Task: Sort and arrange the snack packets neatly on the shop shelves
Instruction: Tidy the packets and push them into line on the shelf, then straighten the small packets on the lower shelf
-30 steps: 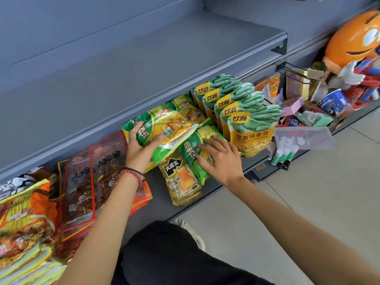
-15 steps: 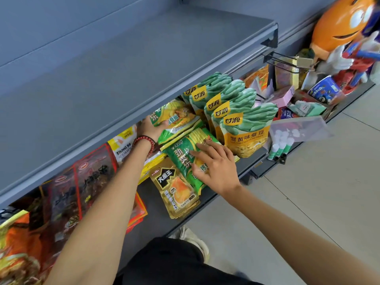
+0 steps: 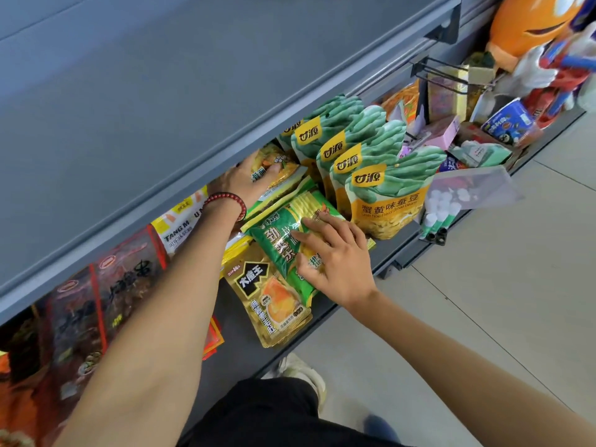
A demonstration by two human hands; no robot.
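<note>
On the lower shelf (image 3: 240, 330), my left hand (image 3: 246, 183) reaches in under the upper shelf (image 3: 193, 91) and grips a green and yellow snack packet (image 3: 285, 174) at the back. My right hand (image 3: 333, 254) rests with spread fingers on a green packet (image 3: 274, 245) that lies flat near the front. Partly under that packet lies a gold packet with a black arrow (image 3: 274, 308). To the right, a row of several green and yellow bean pouches (image 3: 387, 201) stands upright. A yellow and white packet (image 3: 180, 222) lies behind my left forearm.
Dark red packets (image 3: 106, 301) stand to the left on the same shelf. At the right are wire hooks (image 3: 445, 72), a clear bag of small white items (image 3: 467, 195), mixed small goods and an orange mascot figure (image 3: 529, 27). Tiled floor (image 3: 483, 317) lies in front.
My left hand has carried the green and yellow packet from the front of the shelf back under the upper shelf. My right hand has stayed on the green packet. The view shifted closer.
</note>
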